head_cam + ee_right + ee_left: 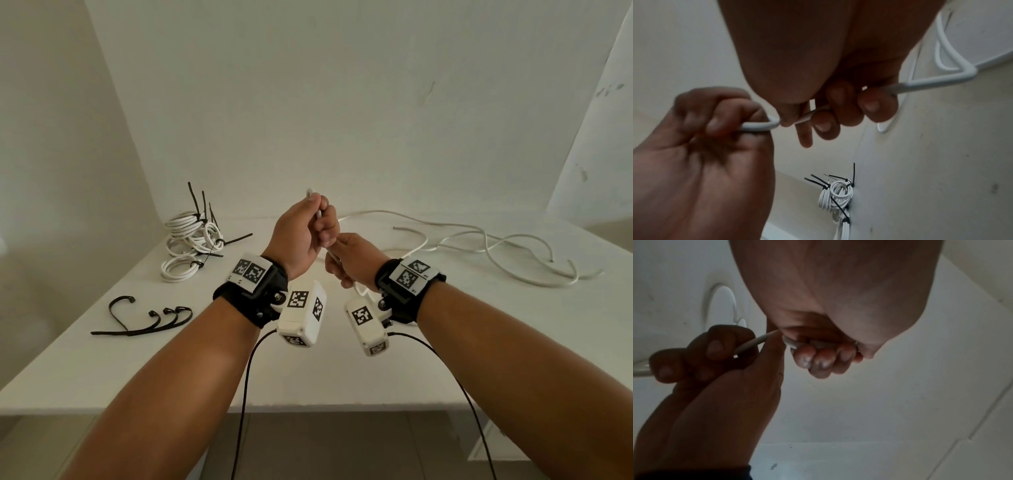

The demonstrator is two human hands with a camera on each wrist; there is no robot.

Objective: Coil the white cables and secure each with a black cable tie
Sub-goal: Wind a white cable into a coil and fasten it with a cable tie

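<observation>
Over the middle of the white table my left hand is raised and grips the end of a white cable, whose tip pokes up above the fist. Just below and right of it, my right hand pinches the same cable. In the left wrist view my left hand's fingers curl around the cable. In the right wrist view my right hand holds the cable as it bends toward my left hand. Several loose black cable ties lie at the front left.
A pile of coiled white cables, bound with black ties, sits at the back left near the wall. Loose white cable sprawls over the right half of the table. The table's front edge is close below my forearms.
</observation>
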